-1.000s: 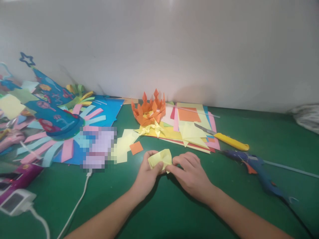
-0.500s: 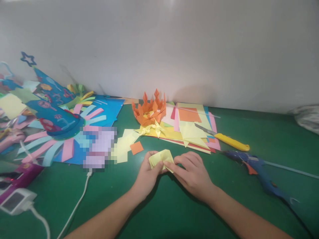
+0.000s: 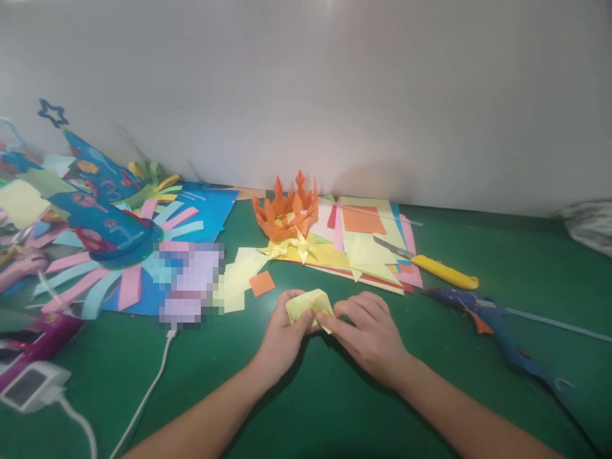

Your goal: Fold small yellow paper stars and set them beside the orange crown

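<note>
Clock directions are read from the folded yellow paper (image 3: 310, 301), with 12 toward the wall. The left hand (image 3: 283, 335) is nearly closed on it, thumb on top and fingers behind. The right hand (image 3: 370, 331) is curled nearly closed too, its fingertips pressed on the paper's 4 o'clock side; what its hidden fingers do underneath cannot be told.

On the green table (image 3: 329, 408), a white cable (image 3: 160, 376) runs at 8 o'clock, with a white plug (image 3: 31, 386) farther out between 8 and 9. A blue glue gun (image 3: 500, 325) lies at 3. A small orange square (image 3: 262, 284) lies at 10, near the left hand, just beside pale yellow sheets (image 3: 243, 271). A yellow-handled knife (image 3: 444, 273) lies between 2 and 3, its blade over a stack of coloured paper (image 3: 370, 252) at 1. At 11, an orange folded crown (image 3: 285, 220) stands upright behind yellow folded pieces (image 3: 299, 247). Blue cone hats (image 3: 112, 226) with pink and pale blue strips lean at 10, toward the wall (image 3: 306, 95).

The yellow paper is held above the table between both hands: small, pale, many-sided, with a raised far corner and creases meeting near the thumb. The digits cover its near edge.
</note>
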Demonstrator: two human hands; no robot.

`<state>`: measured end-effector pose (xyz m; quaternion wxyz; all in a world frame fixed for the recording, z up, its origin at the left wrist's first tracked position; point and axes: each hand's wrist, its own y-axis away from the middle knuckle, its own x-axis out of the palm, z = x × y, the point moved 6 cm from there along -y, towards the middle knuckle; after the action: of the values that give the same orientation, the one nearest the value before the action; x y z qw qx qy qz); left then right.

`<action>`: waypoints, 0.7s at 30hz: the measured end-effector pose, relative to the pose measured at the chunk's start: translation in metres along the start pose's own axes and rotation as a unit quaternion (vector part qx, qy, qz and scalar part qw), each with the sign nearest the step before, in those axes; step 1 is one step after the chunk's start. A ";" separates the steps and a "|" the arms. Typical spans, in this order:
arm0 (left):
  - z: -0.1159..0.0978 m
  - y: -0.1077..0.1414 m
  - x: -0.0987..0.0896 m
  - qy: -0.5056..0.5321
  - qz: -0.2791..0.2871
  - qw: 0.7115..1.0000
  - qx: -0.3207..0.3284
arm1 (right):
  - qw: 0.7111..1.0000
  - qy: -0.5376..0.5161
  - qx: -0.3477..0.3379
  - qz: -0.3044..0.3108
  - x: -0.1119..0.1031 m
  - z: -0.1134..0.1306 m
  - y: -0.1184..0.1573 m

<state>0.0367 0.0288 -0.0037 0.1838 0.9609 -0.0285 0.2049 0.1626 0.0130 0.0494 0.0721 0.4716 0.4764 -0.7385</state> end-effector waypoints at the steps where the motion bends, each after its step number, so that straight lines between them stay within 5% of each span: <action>1: 0.000 0.000 0.000 -0.001 0.002 1.000 0.000 | 1.000 0.000 0.000 0.004 0.001 0.000 0.000; 21: 0.001 0.002 0.000 -0.006 0.012 1.000 -0.001 | 1.000 -0.007 -0.005 -0.001 0.000 0.003 -0.001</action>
<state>0.0371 0.0271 -0.0037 0.1824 0.9616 -0.0413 0.2009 0.1605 0.0110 0.0506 0.0768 0.4661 0.4796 -0.7395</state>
